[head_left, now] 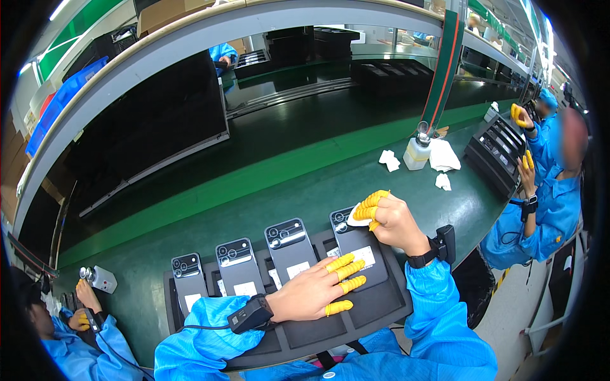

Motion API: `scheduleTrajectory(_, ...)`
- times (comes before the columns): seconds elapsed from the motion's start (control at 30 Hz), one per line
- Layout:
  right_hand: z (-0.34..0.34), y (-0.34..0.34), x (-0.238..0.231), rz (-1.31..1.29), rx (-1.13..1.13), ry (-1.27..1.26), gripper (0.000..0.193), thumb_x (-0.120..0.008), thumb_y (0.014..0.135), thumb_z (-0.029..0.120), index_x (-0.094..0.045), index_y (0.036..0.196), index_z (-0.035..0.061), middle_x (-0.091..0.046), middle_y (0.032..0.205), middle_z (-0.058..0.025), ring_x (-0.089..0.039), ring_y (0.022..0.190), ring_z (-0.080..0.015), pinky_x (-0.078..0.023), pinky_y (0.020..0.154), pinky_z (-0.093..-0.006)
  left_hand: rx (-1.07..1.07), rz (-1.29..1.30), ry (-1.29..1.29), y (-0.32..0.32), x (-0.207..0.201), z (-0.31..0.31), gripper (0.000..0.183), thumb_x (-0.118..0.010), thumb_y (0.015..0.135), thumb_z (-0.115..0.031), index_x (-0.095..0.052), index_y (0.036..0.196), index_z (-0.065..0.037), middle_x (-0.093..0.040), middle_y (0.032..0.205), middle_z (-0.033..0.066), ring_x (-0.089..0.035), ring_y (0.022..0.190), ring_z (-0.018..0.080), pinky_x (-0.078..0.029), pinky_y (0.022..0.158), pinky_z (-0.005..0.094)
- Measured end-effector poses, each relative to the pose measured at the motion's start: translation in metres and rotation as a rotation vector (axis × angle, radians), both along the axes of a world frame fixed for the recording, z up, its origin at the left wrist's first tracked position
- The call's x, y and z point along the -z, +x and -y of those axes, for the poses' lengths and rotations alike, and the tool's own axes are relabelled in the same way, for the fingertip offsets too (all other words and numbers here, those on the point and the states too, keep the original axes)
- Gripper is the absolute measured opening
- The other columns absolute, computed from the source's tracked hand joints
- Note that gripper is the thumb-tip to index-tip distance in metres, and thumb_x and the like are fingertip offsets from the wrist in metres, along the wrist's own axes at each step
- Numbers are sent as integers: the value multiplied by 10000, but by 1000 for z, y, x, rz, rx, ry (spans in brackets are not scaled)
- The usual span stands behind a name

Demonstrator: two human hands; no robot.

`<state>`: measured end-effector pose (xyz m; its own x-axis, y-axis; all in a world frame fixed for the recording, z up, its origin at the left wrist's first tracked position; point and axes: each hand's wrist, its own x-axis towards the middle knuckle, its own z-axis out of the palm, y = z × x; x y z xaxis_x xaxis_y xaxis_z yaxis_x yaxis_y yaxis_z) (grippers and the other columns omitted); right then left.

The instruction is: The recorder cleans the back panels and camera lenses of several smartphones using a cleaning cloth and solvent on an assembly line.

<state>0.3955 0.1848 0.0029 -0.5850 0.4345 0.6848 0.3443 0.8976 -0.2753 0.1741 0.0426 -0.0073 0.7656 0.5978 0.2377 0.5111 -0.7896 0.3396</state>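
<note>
A black foam tray [401, 303] in front of me carries several dark smartphones in a row, camera side up, each with a white label. My right hand [395, 222], in yellow finger cots, pinches a folded white wiping cloth [359, 218] against the camera area of the rightmost smartphone [363, 247]. Across the lower part of that phone lies my left hand [318, 289], its fingers in yellow cots spread out flat. Further left sit a third smartphone [289, 244], a second smartphone [238, 260] and the leftmost smartphone [188, 273].
Beyond the tray stand a pump bottle [417, 152] and crumpled white wipes [445, 155]. Co-workers in blue sit at the right [540, 209] and left [89, 349]. Another black tray [499, 152] rests by the right one. A white bottle [100, 278] is at the left. A shelf post [443, 76] rises behind.
</note>
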Motion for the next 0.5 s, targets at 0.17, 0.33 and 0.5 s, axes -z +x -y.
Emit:
scheduleTrajectory(0.17,-1,2,3,21,21,-5,347,-643,586,-76,-762,891,40,-697,842,-119,-659,811,-328,-541,765,-405,1,2,-1,0,1,0,539,-529,1005,-402,-510,1405,-41,-397,1534,185,-326,1456,361,-237,1218,500)
scheduleTrajectory(0.33,0,1,0,22,12,-7,350,-647,585,-72,-765,891,47,-701,849,-116,-661,818,-324,-540,767,-404,4,7,-6,0,1,0,534,-533,1003,-395,-510,1403,-40,-400,1530,187,-324,1457,362,-236,1216,507)
scheduleTrajectory(0.5,-1,3,2,32,18,1,349,-650,586,-68,-767,894,50,-703,855,-116,-663,825,-323,-540,771,-405,2,6,-11,0,1,0,535,-531,1004,-396,-509,1404,-41,-399,1531,186,-322,1458,361,-234,1217,507)
